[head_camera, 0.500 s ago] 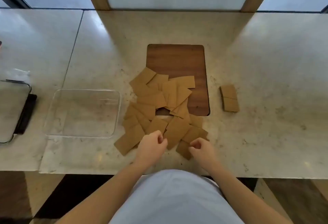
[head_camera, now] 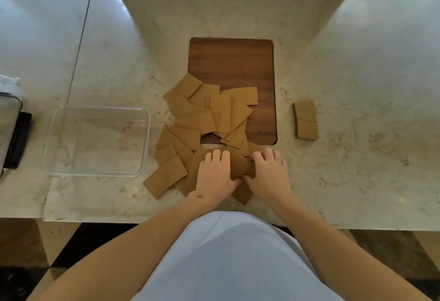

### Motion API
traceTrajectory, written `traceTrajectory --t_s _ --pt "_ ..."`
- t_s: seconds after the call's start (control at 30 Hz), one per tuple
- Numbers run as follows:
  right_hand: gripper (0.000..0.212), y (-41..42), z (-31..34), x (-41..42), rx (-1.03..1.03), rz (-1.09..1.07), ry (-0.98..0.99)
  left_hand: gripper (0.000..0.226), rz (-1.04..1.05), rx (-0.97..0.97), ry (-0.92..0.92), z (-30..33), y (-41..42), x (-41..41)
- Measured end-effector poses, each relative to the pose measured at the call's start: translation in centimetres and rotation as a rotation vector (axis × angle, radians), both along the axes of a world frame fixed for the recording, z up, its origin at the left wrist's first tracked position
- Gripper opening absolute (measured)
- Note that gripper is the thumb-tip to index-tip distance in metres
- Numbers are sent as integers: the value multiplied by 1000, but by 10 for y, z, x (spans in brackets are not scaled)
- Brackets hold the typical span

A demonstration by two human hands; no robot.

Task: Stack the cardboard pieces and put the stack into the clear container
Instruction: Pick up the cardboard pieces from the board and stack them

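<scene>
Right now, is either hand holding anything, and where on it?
Both hands grip one tan cardboard piece at the near edge of the scattered pile: the left hand on its left side, the right hand on its right side, thumbs tucked at its near edge.

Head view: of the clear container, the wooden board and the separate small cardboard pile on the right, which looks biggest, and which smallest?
1. clear container and wooden board: similar, too close to rank, and cardboard hides part of the board.
2. small cardboard pile: clearly smallest.
</scene>
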State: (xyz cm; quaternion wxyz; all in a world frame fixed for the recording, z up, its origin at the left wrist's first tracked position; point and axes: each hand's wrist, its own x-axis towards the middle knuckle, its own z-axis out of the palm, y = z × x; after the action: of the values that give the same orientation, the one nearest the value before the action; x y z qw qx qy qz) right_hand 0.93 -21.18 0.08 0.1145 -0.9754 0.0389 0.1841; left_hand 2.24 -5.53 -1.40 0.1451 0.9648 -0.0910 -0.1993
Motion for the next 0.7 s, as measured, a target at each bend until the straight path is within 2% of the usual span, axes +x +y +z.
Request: traceTrajectory --t_s 0.17,0.33,0.57,0.7 --pt "44 -3 -2 -5 37 -17 -21 59 26 -1 32 1 0 -4" --pt "44 -4 -4 -13 56 -41 -44 67 156 -85 70 16 5 -8" --pt "48 -4 0 -23 28 -22 -62 71 352 -323 166 52 20 0" --pt "49 -2 3 -26 24 -15 -78 70 271 -338 198 82 37 11"
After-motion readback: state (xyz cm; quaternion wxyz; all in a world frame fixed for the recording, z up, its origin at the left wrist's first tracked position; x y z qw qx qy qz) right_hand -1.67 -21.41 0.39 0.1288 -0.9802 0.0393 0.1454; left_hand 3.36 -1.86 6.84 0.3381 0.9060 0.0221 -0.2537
